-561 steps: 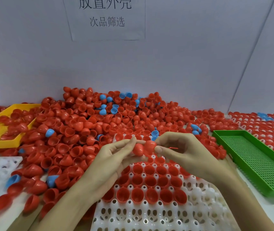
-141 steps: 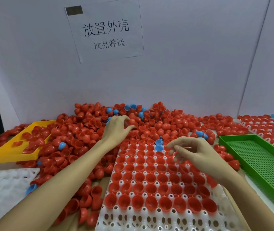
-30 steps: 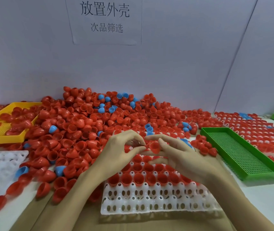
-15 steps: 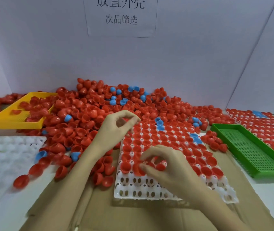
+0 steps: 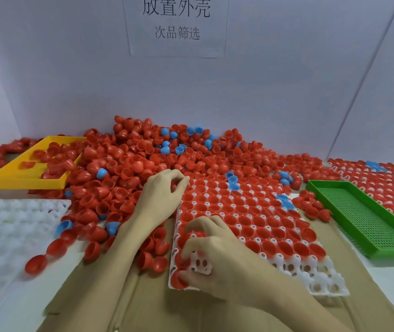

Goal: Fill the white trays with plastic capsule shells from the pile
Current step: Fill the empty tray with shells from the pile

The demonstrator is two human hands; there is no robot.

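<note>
Shells [image 5: 244,204] fill most of the white tray [image 5: 330,281] on cardboard [image 5: 148,305] at the near counter edge. Right hand [image 5: 217,255] covers its near-left corner, fingers curled on a red shell [image 5: 179,280] there; how many it holds is hidden. Left hand [image 5: 162,197], at the tray's far-left edge, pinches something small and red, hard to make out. An empty tray [image 5: 11,219] lies left, a green basket [image 5: 368,216] right. Beyond, the pile [image 5: 167,159] spills into a yellow basket [image 5: 25,180]. A sign [image 5: 176,22] on the wall is cut off on top.
</note>
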